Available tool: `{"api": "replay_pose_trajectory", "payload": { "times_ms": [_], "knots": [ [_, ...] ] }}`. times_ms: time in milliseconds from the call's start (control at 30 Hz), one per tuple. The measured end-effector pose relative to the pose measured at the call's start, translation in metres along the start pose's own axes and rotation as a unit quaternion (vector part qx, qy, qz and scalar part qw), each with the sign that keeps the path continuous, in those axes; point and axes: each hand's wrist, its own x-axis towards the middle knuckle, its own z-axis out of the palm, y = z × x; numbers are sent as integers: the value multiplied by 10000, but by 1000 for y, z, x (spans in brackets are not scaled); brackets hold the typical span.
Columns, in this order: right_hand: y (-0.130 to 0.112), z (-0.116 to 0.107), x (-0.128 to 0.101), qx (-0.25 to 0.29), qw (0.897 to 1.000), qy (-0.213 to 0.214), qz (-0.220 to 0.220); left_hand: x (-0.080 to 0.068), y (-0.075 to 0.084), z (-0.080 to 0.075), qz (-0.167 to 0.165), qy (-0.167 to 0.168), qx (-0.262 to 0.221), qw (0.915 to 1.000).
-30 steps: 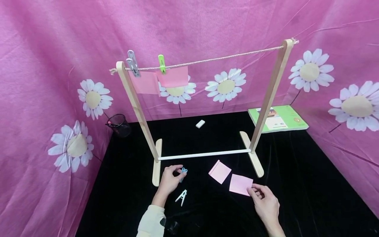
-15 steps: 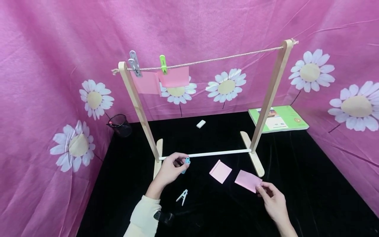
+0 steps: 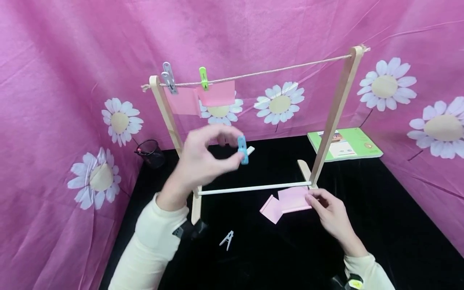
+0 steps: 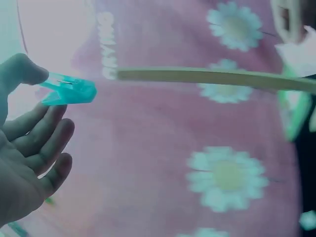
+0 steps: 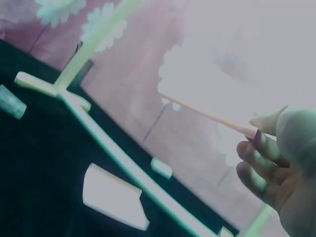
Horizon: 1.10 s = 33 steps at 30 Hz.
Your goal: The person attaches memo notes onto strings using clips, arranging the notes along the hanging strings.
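Left hand (image 3: 203, 159) raised mid-frame, pinches blue peg (image 3: 242, 149). Right hand (image 3: 328, 209) low right, pinches pink paper (image 3: 293, 199) just above table. Pegs: four, two on string. Pink papers: four, two hung.

The left hand (image 3: 203, 159) is raised, thumb and forefinger pinched (other fingers loose); the right hand (image 3: 328, 211) sits low, fingertips pinching.
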Motion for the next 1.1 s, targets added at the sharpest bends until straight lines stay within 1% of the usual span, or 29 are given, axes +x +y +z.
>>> {"api": "replay_pose_trajectory", "payload": {
  "times_ms": [67, 133, 200, 300, 433, 500, 600, 700, 900, 1100],
  "knots": [
    [-14, 2, 13, 121, 9998, -107, -131, 23, 13, -9, 351, 149, 183, 9991],
    [-31, 3, 24, 246, 9992, -204, -234, 42, 21, -17, 456, 299, 330, 9980],
    [-49, 5, 33, 357, 9985, -264, -316, 58, 26, -25, 325, 414, 424, 9977],
    [-73, 5, 45, 504, 9973, -331, -420, 78, 31, -33, -50, 526, 655, 9965],
    [-91, 4, 61, 683, 9954, -372, -551, 100, 35, -37, -550, 554, 1059, 9913],
    [-97, 5, 70, 719, 9943, -400, -681, 108, 35, -37, -742, 505, 1191, 9888],
    [-104, 9, 83, 800, 9918, -421, -907, 119, 34, -36, -878, 420, 1391, 9855],
    [-111, 13, 95, 929, 9894, -374, -1049, 130, 32, -33, -1096, 317, 1406, 9835],
    [-126, 21, 118, 1348, 9859, -165, -978, 146, 32, -30, -1649, 212, 1184, 9790],
    [-143, 30, 139, 1797, 9800, 154, -840, 153, 30, -27, -1930, 170, 1143, 9744]
  ]
}}
